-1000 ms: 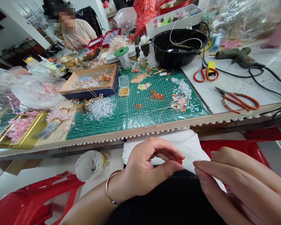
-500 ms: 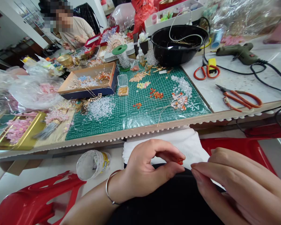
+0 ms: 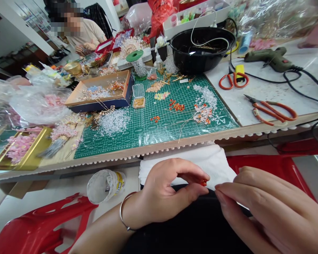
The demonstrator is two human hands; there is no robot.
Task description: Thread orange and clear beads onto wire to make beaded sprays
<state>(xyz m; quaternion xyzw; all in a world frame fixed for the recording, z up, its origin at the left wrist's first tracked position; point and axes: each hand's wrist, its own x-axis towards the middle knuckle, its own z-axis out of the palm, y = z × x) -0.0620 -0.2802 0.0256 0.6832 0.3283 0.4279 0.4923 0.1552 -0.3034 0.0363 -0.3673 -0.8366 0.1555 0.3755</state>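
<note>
My left hand (image 3: 169,190) hovers over my lap below the table edge, thumb and forefinger pinched on a small orange bead (image 3: 203,182). A silver bangle sits on that wrist. My right hand (image 3: 265,208) comes in from the right, its fingers pressed together with the tips almost touching the left fingertips; what they hold, if anything, is too thin to see. A white cloth (image 3: 209,162) lies on my lap under both hands.
A green cutting mat (image 3: 148,130) carries piles of clear, orange and gold beads. A black bowl (image 3: 201,49), red-handled scissors (image 3: 233,80), red pliers (image 3: 272,111), a glue gun (image 3: 270,58) and a bead tray (image 3: 100,91) stand on the table. Another person sits at the far left.
My hands have crept slightly closer, the right fingertips shifting a little leftward toward the bead. The view has tilted slightly, nothing else moved.
</note>
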